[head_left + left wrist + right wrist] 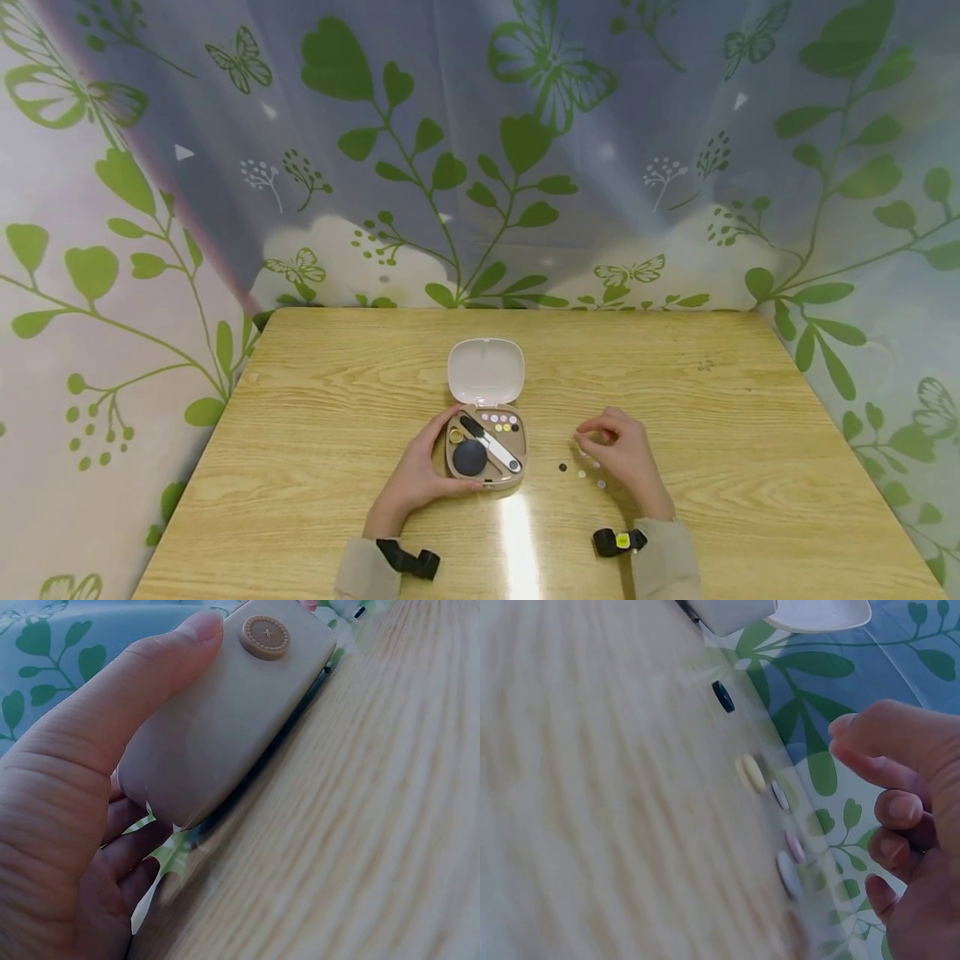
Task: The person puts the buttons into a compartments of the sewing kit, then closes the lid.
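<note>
My left hand (420,473) grips a small beige sewing kit case (524,454) from the left, its thumb along the front wall beside a button-shaped clasp (265,637). The white lid (486,371) stands tipped back. Inside lie a white tool with a black end (491,444), a dark round piece (470,457), a gold ring (456,435) and several small buttons (507,427). My right hand (621,448) hovers right of the case, thumb and forefinger tips together; whether anything is between them is hidden. Loose buttons lie below it, including a black button (562,467) and a yellow button (751,773).
The case and loose buttons are on a wood-grain table (337,375). A curtain (465,167) with green leaves and butterflies hangs behind it and along both sides. Black cameras are strapped to both wrists. A bright reflection crosses the table's front middle.
</note>
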A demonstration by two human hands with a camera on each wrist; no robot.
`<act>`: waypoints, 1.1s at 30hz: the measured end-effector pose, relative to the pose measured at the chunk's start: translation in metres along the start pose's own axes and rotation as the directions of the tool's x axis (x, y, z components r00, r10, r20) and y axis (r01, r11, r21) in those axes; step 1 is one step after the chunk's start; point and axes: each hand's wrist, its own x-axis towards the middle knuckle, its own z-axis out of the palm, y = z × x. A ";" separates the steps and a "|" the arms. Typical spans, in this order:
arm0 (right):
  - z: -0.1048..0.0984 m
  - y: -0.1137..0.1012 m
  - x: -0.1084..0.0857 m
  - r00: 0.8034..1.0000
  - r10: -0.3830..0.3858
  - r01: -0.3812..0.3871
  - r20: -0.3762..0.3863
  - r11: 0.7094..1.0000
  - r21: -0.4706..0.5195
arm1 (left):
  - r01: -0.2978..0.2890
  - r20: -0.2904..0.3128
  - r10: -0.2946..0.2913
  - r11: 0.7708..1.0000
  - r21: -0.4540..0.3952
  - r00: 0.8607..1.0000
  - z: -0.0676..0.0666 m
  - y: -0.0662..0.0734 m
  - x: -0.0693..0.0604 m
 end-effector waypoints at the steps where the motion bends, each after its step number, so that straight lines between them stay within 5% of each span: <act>1: -0.001 0.000 -0.001 1.000 0.007 -0.007 -0.001 1.000 -0.001 | 0.000 -0.001 0.000 1.000 0.004 1.000 0.000 -0.001 0.000; 9: -0.004 0.007 -0.008 0.993 0.116 -0.116 0.021 0.993 -0.014 | 0.019 -0.011 -0.019 0.999 0.037 1.000 0.000 -0.003 0.001; 20: -0.006 0.011 -0.016 0.985 0.160 -0.160 0.065 0.987 0.004 | 0.020 -0.011 -0.020 0.999 0.035 1.000 0.000 -0.002 0.001; 33: -0.001 0.020 -0.023 0.998 0.053 -0.053 0.018 0.999 -0.005 | 0.012 -0.011 -0.011 0.999 0.031 1.000 0.000 -0.001 0.001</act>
